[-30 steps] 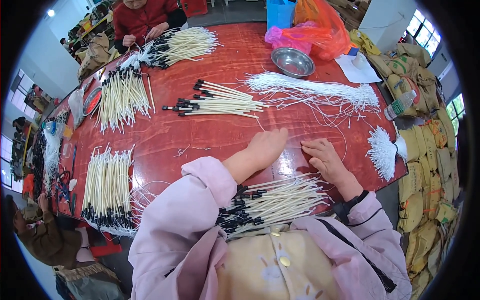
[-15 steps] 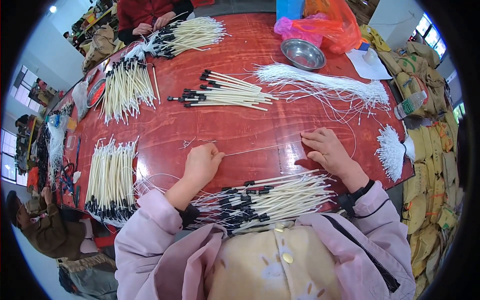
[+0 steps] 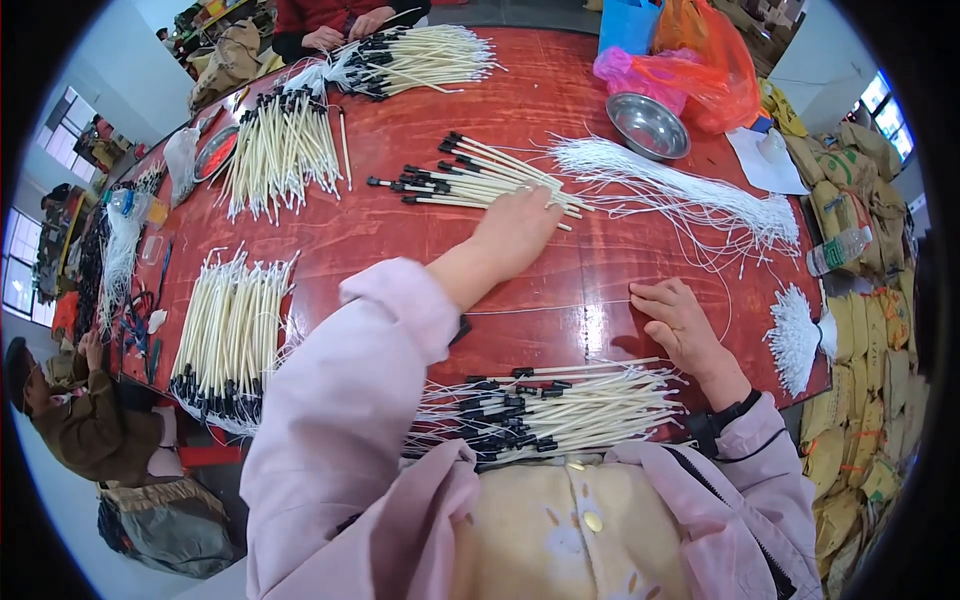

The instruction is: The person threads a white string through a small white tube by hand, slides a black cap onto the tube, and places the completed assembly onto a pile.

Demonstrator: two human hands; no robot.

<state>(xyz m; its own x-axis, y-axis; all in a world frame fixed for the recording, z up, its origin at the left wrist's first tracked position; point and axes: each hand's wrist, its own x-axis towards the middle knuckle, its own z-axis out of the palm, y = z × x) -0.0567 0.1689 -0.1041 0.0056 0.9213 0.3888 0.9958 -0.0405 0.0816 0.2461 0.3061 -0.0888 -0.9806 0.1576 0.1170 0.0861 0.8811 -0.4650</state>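
My left hand reaches over the right ends of a loose bunch of cream sticks with black caps. Its fingers bend down onto the sticks, and their undersides are hidden. A thin white cord runs across the red table to the fingertips of my right hand. That hand rests low over the tabletop, thumb and fingers close together at the cord's end. Nearest my body lies a thick pile of similar black-capped sticks with white cords trailing left.
More stick bundles stand at the left and far left. White cords spread at the right, near a metal bowl and plastic bags. A tied white cord bundle lies by the right edge. Another person's hands work across the table.
My left hand has let go of its end of the cord and moved forward and right onto the loose sticks. The cord now lies slack on the table. My right hand stays nearly in place.
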